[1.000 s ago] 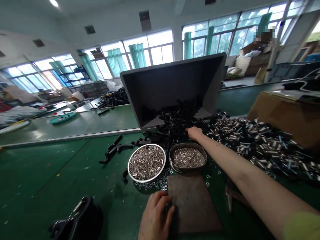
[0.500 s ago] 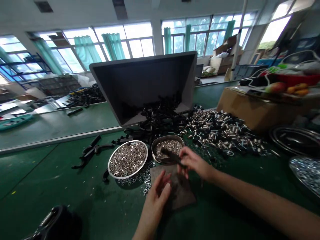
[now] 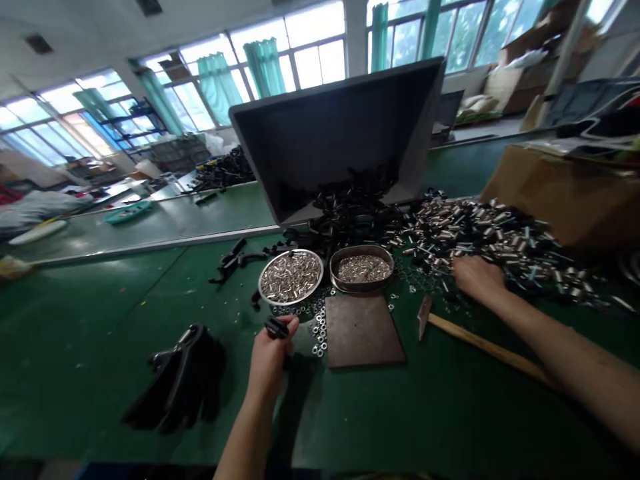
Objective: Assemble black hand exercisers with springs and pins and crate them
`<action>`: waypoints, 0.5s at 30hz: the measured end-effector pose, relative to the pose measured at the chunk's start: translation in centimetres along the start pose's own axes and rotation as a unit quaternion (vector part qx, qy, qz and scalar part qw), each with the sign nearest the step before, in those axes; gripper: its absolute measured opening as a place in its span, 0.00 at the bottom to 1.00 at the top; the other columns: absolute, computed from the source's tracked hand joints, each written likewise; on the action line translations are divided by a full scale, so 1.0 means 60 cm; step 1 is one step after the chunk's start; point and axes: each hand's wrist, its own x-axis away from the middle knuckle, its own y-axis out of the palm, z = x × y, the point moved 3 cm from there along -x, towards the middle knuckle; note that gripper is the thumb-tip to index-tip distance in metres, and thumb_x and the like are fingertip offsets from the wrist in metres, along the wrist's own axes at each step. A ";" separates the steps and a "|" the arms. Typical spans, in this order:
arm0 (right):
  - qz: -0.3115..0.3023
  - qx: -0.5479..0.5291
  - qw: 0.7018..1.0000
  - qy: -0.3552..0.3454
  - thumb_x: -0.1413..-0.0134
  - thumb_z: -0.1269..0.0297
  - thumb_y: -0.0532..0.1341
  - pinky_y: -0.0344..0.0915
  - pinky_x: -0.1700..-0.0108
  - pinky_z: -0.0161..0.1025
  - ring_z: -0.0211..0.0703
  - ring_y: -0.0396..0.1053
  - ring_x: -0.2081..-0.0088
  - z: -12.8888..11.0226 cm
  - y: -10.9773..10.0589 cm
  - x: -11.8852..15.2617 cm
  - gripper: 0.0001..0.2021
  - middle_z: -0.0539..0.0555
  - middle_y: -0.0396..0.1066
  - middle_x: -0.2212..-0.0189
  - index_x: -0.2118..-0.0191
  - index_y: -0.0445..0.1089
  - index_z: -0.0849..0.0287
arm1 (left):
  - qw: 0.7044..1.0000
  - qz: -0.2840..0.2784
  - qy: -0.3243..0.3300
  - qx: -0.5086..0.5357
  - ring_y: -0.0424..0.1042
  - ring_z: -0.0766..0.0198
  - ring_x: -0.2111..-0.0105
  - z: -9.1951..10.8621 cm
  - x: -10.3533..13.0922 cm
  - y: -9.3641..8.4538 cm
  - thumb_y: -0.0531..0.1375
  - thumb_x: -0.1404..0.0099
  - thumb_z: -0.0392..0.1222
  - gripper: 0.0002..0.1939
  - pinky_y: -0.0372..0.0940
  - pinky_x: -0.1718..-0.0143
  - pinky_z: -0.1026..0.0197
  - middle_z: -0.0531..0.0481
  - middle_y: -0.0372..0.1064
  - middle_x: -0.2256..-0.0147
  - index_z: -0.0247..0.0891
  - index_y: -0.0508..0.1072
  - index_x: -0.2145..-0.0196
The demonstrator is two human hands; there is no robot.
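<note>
My left hand (image 3: 270, 347) is closed around a short black plastic handle-like part (image 3: 277, 327), just below the round dish (image 3: 263, 293) of small silver pins. My right hand (image 3: 479, 277) reaches into the pile of metal sleeves and black parts (image 3: 525, 250) on the right; its fingers look curled together, and whatever is in them is hidden. Between the hands lies a flat square metal plate (image 3: 363, 331). A wooden-handled hammer (image 3: 480, 343) rests beside it, below my right forearm.
Behind the plate stands an oval tin (image 3: 363, 285) of small metal pieces. Loose nuts (image 3: 320, 333) lie along the plate's left edge. A tipped grey bin (image 3: 335, 93) spills black parts (image 3: 350, 217). More black handles (image 3: 183, 380) are heaped at left; a cardboard box (image 3: 565, 193) stands at right.
A dark part was in my right hand over the oval tin; now my left hand holds a black part. My right hand has moved right to the pile. The view has shifted, revealing the hammer.
</note>
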 end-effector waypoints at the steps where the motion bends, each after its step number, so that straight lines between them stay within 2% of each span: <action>1: 0.003 -0.010 1.000 -0.007 0.45 0.70 0.56 0.62 0.66 0.45 0.60 0.69 0.56 0.004 0.007 -0.001 0.08 0.71 0.72 0.61 0.63 0.72 0.65 | 0.998 0.013 0.020 -0.060 0.57 0.71 0.82 0.003 -0.005 -0.013 0.67 0.52 0.50 0.20 0.51 0.79 0.68 0.58 0.61 0.83 0.33 0.74 0.65; 4: 0.026 -0.050 0.998 -0.017 0.43 0.64 0.55 0.61 0.69 0.46 0.60 0.70 0.59 0.011 0.015 0.001 0.11 0.71 0.72 0.62 0.61 0.72 0.61 | 0.968 0.005 0.082 -0.237 0.67 0.64 0.74 0.008 -0.018 -0.024 0.63 0.46 0.47 0.14 0.58 0.71 0.64 0.51 0.71 0.75 0.34 0.76 0.64; 6: 0.045 -0.073 0.996 -0.024 0.42 0.63 0.55 0.62 0.67 0.48 0.60 0.71 0.59 0.006 0.011 0.005 0.12 0.70 0.72 0.61 0.55 0.71 0.58 | 0.930 -0.039 0.132 -0.340 0.71 0.61 0.67 0.007 -0.026 -0.007 0.59 0.43 0.41 0.11 0.61 0.65 0.62 0.48 0.74 0.68 0.37 0.77 0.63; 8: 0.066 -0.148 0.985 -0.051 0.42 0.64 0.55 0.64 0.62 0.49 0.58 0.71 0.58 -0.012 0.001 0.018 0.14 0.66 0.73 0.58 0.51 0.69 0.56 | 0.872 -0.083 0.183 -0.446 0.71 0.61 0.63 0.005 -0.031 0.022 0.56 0.42 0.34 0.12 0.62 0.60 0.62 0.46 0.73 0.63 0.38 0.77 0.61; 10: 0.077 -0.280 0.953 -0.080 0.45 0.64 0.56 0.65 0.58 0.51 0.56 0.71 0.57 -0.039 -0.012 0.042 0.15 0.61 0.73 0.58 0.51 0.69 0.53 | 0.815 -0.107 0.210 -0.529 0.71 0.62 0.62 0.001 -0.037 0.052 0.54 0.43 0.29 0.15 0.62 0.59 0.63 0.45 0.72 0.62 0.37 0.76 0.62; 11: 0.073 -0.353 0.929 -0.087 0.46 0.63 0.57 0.66 0.58 0.52 0.55 0.71 0.58 -0.053 -0.018 0.057 0.14 0.59 0.74 0.58 0.53 0.70 0.53 | 0.796 -0.112 0.215 -0.554 0.71 0.61 0.61 -0.001 -0.041 0.064 0.53 0.43 0.28 0.16 0.62 0.59 0.63 0.45 0.72 0.62 0.37 0.76 0.62; 13: 0.040 -0.468 0.879 -0.086 0.48 0.59 0.59 0.68 0.58 0.52 0.53 0.72 0.59 -0.083 -0.024 0.090 0.14 0.57 0.74 0.59 0.55 0.70 0.52 | 0.780 -0.119 0.217 -0.575 0.71 0.60 0.60 -0.005 -0.047 0.081 0.52 0.45 0.26 0.17 0.62 0.58 0.63 0.44 0.72 0.61 0.36 0.75 0.61; 15: -0.001 -0.540 0.838 -0.082 0.51 0.55 0.61 0.70 0.59 0.50 0.52 0.72 0.60 -0.109 -0.024 0.121 0.16 0.57 0.74 0.59 0.56 0.70 0.54 | 0.774 -0.128 0.218 -0.581 0.70 0.60 0.59 -0.007 -0.051 0.085 0.53 0.46 0.26 0.18 0.62 0.57 0.63 0.44 0.72 0.60 0.36 0.74 0.60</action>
